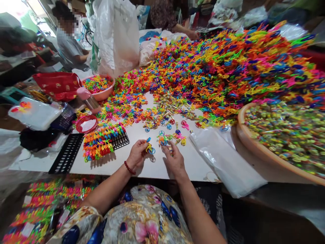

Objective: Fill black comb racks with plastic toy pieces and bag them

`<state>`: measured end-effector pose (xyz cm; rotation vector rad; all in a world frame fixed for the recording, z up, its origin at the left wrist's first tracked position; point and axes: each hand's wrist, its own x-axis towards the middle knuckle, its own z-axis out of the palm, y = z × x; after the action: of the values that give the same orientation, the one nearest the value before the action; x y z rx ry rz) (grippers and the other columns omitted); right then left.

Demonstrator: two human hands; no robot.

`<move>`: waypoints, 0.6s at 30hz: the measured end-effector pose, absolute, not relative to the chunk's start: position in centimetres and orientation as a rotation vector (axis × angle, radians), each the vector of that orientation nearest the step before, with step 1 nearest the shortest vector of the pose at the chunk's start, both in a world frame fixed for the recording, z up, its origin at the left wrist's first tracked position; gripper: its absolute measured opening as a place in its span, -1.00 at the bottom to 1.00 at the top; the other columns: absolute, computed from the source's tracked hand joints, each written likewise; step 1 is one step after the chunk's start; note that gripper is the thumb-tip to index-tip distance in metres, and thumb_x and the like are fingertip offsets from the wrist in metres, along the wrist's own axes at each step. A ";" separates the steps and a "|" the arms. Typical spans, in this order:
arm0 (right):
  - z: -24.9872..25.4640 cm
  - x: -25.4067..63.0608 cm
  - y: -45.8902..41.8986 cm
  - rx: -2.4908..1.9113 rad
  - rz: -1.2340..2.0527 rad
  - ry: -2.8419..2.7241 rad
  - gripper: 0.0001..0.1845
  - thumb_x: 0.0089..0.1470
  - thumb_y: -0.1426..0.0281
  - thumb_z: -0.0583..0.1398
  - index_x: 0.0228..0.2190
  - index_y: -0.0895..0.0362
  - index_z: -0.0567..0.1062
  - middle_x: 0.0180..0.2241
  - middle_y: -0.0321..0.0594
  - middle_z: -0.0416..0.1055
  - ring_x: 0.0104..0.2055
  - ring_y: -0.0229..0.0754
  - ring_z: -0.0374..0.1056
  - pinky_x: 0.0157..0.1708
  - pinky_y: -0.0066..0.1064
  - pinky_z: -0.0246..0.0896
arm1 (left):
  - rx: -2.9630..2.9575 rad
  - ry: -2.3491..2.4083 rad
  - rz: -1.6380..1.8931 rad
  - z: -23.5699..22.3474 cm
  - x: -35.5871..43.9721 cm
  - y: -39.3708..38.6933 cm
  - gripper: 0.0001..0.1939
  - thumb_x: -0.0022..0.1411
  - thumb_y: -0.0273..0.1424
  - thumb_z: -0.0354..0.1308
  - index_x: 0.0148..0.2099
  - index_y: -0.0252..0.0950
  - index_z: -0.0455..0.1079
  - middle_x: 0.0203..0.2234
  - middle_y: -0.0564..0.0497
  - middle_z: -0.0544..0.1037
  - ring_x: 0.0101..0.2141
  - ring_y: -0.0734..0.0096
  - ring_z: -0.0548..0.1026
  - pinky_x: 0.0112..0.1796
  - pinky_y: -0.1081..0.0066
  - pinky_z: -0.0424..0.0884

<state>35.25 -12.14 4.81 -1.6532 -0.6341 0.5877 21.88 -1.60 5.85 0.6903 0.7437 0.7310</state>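
Note:
My left hand (137,154), with a red bead bracelet on the wrist, pinches a small yellow and blue plastic toy (149,147) with a ring-shaped part. Just to the right, my right hand (174,158) has its fingers curled at the table. Its fingertips are by a little cluster of coloured plastic pieces (162,137); a small item under the fingers is mostly hidden. Left of my hands, a black slotted rack (121,140) carries rows of bright plastic toys (100,144). Loose rings and pieces lie on the white table (149,171) in front.
A huge heap of coloured plastic toys (215,74) covers the back and right. An orange tub (241,127) of small pieces stands right, beside clear plastic bags (225,162). At left are an empty black rack (66,152), a red basket (87,130) and a flask (88,100). Two people work behind.

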 end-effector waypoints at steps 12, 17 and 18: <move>6.5 33.4 -13.8 -1.549 0.854 -0.841 -0.47 0.15 0.12 0.13 0.06 0.15 0.45 -0.34 -0.22 0.54 -0.43 -0.25 0.37 -0.38 -0.42 0.35 | 0.847 0.741 0.673 6.6 22.2 -2.9 -0.52 0.03 -0.05 0.35 -0.25 -0.27 0.25 -0.59 0.19 0.40 -0.64 0.57 0.38 -0.57 0.53 0.29; 5.9 32.5 -13.5 -1.430 0.935 -0.708 -0.52 0.03 0.06 0.25 -0.10 0.10 0.54 -0.26 -0.16 0.57 -0.34 -0.19 0.43 -0.37 -0.39 0.36 | 1.015 0.827 0.684 6.2 22.3 -3.4 -0.52 0.09 0.03 0.27 -0.29 -0.26 0.23 -0.59 0.20 0.31 -0.62 0.63 0.24 -0.58 0.56 0.19; 5.8 32.4 -13.5 -1.435 0.911 -0.700 -0.53 0.01 0.06 0.28 -0.13 0.09 0.56 -0.22 -0.14 0.57 -0.27 -0.15 0.44 -0.31 -0.35 0.38 | 1.042 0.828 0.687 6.2 22.3 -3.5 -0.52 0.09 0.04 0.26 -0.29 -0.26 0.23 -0.59 0.20 0.31 -0.61 0.62 0.24 -0.57 0.56 0.19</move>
<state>32.43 -13.48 5.79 -1.4355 -0.7001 0.9111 22.31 -3.48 6.17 1.0420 0.8280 0.6868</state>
